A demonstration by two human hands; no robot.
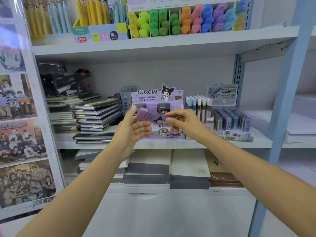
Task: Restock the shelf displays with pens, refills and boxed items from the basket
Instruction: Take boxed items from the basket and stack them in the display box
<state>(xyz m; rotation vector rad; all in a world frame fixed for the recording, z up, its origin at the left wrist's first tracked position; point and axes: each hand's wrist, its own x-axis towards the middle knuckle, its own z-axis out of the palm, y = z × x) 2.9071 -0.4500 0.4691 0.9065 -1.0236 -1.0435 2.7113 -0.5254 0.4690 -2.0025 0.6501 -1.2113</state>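
Left hand [135, 127] and right hand [184, 122] pinch a purple refill box [144, 113] before the KUROMI display [153, 97] marked 2B 0.5mm.

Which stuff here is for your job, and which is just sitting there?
For the job: purple refill case, held between the left hand and right hand; Kuromi display box.
Just sitting there: highlighters; stacked notebooks; photo posters.

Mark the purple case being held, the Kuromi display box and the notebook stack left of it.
purple case [142, 112]: head view, on its solid purple end.
Kuromi display box [147, 95]: head view, on its printed header card.
notebook stack [99, 115]: head view, on the stacked edges.
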